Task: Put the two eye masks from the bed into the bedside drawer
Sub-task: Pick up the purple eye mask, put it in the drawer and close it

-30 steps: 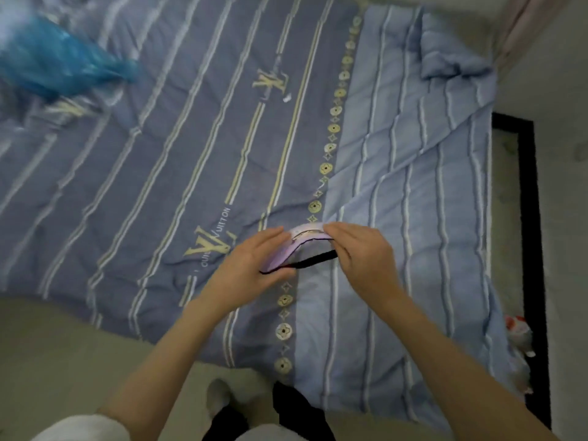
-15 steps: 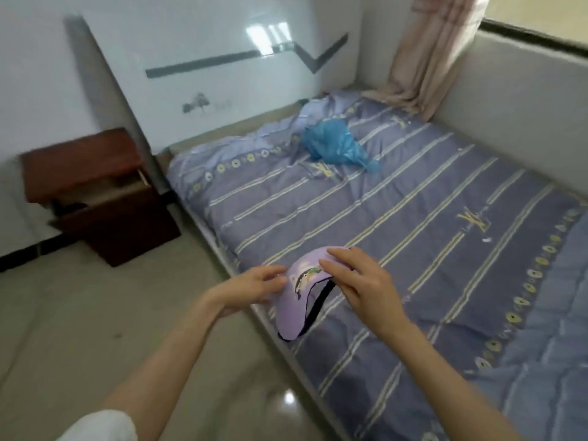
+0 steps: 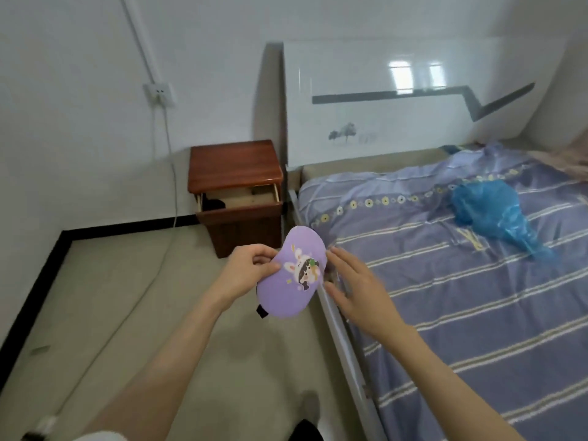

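One purple eye mask (image 3: 294,275) pinched in left hand (image 3: 246,270), right hand (image 3: 359,291) spread beside; one open drawer (image 3: 238,202).

1 head view, looking forward-down, hands close, bedside drawer (image 3: 237,202) farther ahead.

Matt cloth eye mask (image 3: 292,275); glossy wooden nightstand (image 3: 234,163).

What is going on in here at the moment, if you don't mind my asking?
A person stands beside the bed, pinching a purple eye mask with a cartoon print in the left hand. The right hand is open just beside it. Ahead, the bedside drawer of the wooden nightstand stands pulled open, with something dark already inside. A blue plastic bag lies on the bed.
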